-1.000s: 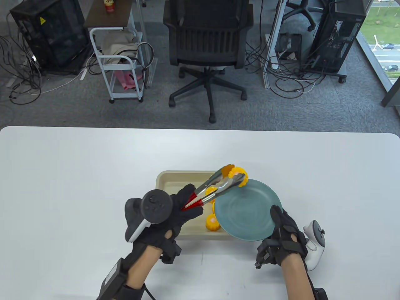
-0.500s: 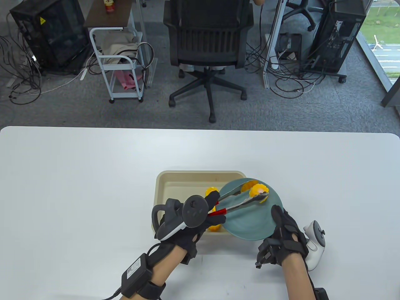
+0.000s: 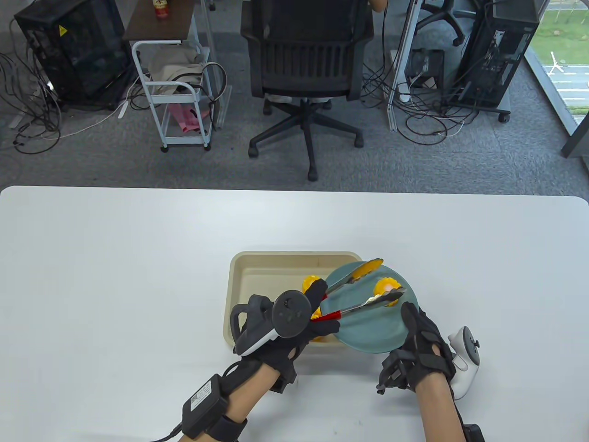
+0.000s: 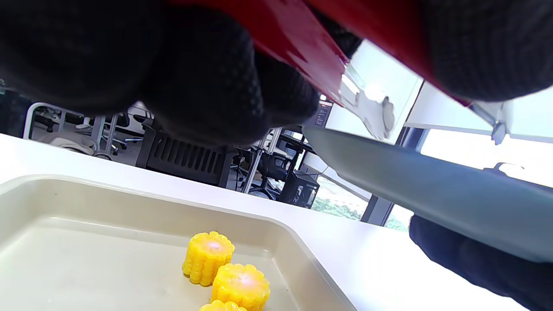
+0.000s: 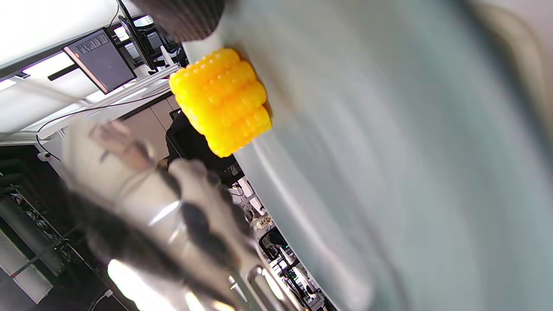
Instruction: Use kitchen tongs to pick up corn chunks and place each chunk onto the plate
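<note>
My left hand grips the red handles of the metal tongs; in the left wrist view the red handles fill the top. The tongs' arms are spread over the teal plate. One corn chunk lies on the plate between the yellow tips, and it shows large in the right wrist view. My right hand holds the plate by its near right rim, tilted above the beige tray. More corn chunks sit in the tray, partly hidden by my left hand in the table view.
The tray's right side lies under the plate. An office chair, a white cart and computer towers stand on the floor beyond the table's far edge.
My left hand moved right and carried the chunk from above the tray's far edge onto the plate. The tongs then spread apart and let the chunk go. The right hand stayed on the plate.
</note>
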The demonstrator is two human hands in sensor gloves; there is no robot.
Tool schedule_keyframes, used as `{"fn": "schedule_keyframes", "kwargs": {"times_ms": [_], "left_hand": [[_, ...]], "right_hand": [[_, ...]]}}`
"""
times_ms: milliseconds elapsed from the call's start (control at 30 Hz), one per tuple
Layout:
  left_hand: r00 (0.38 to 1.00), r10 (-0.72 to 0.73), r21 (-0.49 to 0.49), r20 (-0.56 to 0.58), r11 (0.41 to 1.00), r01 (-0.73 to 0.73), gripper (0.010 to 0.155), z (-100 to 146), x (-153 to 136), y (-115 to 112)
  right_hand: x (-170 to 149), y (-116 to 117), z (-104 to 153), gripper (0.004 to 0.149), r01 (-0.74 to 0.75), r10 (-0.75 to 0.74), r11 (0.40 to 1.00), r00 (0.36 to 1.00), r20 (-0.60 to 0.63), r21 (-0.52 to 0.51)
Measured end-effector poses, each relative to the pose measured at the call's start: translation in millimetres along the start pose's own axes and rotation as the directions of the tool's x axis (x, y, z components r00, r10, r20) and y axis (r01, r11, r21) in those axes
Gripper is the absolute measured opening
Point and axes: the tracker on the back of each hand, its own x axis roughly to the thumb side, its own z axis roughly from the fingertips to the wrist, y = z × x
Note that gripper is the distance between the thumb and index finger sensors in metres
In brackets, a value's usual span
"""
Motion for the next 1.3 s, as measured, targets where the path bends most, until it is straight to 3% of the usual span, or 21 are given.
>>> {"fn": "schedule_keyframes", "kwargs": {"times_ms": [267, 800, 1300], "left_hand": [[0.992, 0.092, 0.045, -0.089, 0.995, -0.088, 0.089, -7.3, -31.4, 4.4], [0.937, 0.195, 0.019, -0.290, 0.980, -0.198, 0.089, -22.7, -93.4, -9.7], [0.926, -0.004, -0.132, -0.377, 0.990, -0.050, 0.087, -30.8, -107.1, -49.2]], "right_hand": [[2.0, -1.3, -0.1, 0.052, 0.003, -0.003, 1.000, 1.000, 0.011, 0.000], [2.0, -4.4, -0.7, 0.052, -0.001, 0.001, 1.000, 1.000, -0.003, -0.009], [2.9, -4.9, -1.1, 0.053, 0.017, -0.017, 1.000, 1.000, -0.008, 0.003]]}}
